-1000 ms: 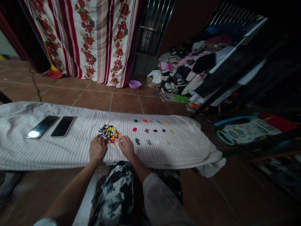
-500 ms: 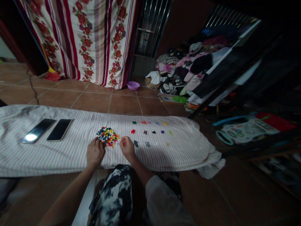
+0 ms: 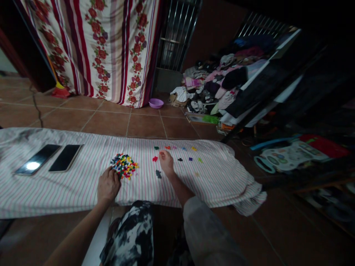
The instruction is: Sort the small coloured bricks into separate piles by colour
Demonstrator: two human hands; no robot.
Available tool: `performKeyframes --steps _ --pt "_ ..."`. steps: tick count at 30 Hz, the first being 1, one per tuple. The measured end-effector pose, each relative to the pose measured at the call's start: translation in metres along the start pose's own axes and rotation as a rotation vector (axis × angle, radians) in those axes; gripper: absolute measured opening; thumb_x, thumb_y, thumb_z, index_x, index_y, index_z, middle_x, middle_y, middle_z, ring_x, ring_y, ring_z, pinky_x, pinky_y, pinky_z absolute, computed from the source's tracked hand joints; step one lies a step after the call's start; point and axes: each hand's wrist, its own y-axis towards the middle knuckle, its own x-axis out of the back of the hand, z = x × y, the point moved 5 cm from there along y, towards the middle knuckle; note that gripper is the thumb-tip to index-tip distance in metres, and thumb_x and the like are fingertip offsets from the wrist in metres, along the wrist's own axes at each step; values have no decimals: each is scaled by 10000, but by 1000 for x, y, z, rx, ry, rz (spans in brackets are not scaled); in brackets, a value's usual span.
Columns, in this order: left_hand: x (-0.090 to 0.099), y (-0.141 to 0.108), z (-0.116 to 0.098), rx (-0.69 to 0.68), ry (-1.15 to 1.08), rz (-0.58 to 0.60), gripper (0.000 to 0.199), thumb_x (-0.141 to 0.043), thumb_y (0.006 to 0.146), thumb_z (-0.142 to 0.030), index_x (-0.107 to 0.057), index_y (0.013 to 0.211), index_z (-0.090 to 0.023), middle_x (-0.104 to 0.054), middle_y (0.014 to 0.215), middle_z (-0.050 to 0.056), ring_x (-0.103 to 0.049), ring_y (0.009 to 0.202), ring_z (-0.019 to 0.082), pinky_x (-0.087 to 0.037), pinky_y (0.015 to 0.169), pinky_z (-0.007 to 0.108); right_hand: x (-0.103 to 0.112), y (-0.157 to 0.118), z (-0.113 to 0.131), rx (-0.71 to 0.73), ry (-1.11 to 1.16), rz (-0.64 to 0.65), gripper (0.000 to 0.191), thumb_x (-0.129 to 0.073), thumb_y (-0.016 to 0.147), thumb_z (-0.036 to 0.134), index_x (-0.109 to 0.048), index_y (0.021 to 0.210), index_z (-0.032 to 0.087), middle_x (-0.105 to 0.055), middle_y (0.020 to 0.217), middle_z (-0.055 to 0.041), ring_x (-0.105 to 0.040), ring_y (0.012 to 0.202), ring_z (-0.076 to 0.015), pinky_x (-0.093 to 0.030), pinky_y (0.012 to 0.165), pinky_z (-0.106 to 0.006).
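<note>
The pile of small pieces (image 3: 125,167) lies on the striped cloth (image 3: 83,192) which covers the worktop, just beyond and to the right of the left hand's fingers. It is a loose, roughly round heap in red, yellow, green, blue, orange, white and black. Each piece is tiny, and its exact shape is too small to tell.

The left hand (image 3: 108,184) has its fingers bent and near together at the close left edge of the pile; their tips mix with the pieces, so I cannot tell if they hold one. The right hand (image 3: 167,162) has its fingers drawn narrow, and whether a piece is between them cannot be seen.

Just left of the right fingers is a red group (image 3: 155,159); a dark green group (image 3: 156,147) and an orange group (image 3: 168,147) are a little beyond them. To their right, past the hand, are a black group (image 3: 180,159), a purple group (image 3: 190,159) and a lime group (image 3: 200,160). Nearer to the person is a dark grey group (image 3: 158,174). A tan group (image 3: 197,174) is faint against the stripes. The right hand and forearm hide the cloth beneath them.

Well left of both hands' fingers lie two phones (image 3: 66,158), with dark screens.
</note>
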Motion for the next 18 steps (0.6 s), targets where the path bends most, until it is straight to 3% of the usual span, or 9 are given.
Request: performKeyframes --steps 8,13,18 --pt "0 -2 -3 -75 96 -38 216 -366 897 -224 -574 937 -180 -631 1083 140 -533 1184 290 -453 915 443 29 53 -49 -175 -278 -2 283 -468 840 114 -691 1007 162 -709 998 -82 -646 927 -175 -472 856 -256" --pt "1 -2 -8 -150 222 -39 209 -372 919 -202 -576 897 -165 -644 1040 132 -535 1187 297 -465 889 429 23 70 -62 -248 -463 117 311 -494 840 68 -712 1050 139 -719 1021 -111 -660 963 -185 -461 845 -226" --pt "2 -2 -10 -190 260 -37 190 -402 920 -196 -586 906 -150 -646 1026 129 -538 1190 301 -477 883 428 12 76 -68 -247 -504 176 361 -492 834 33 -700 1108 143 -715 1053 -111 -673 946 -177 -463 816 -210"
